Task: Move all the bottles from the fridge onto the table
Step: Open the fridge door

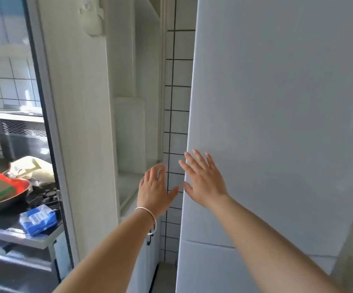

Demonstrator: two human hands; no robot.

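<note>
We see one fridge (pixel 277 123), its closed white door standing tall, long axis vertical, filling the frame from twelve to four o'clock. Our right hand (pixel 205 180) lies at its left edge, fingers (pixel 192 161) straight and spread, gripping nothing. Our left hand (pixel 155 191), with one silver bangle (pixel 150 216), hovers just beside it at nine o'clock, fingers loosely spread, empty. Bottles are hidden.
</note>
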